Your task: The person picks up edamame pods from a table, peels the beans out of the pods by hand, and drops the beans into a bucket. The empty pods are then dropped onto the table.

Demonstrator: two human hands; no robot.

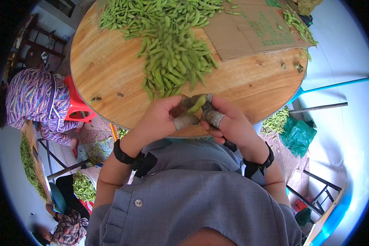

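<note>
A green bean pod (197,105) is held between my two hands at the near edge of the round wooden table (110,76). My left hand (168,115) pinches one end, its thumb and fingertips wrapped in greyish tape. On the other end, the taped thumb and finger of my right hand (225,117) are closed. Just beyond my fingers lies a large pile of green pods (168,61), which spreads to the table's far side.
Flattened cardboard (254,30) with more pods covers the table's back right. At the left a person in patterned clothes (33,98) sits on a red stool (74,102). Another person (69,229) is at the lower left. A green bag (298,135) lies on the floor at right.
</note>
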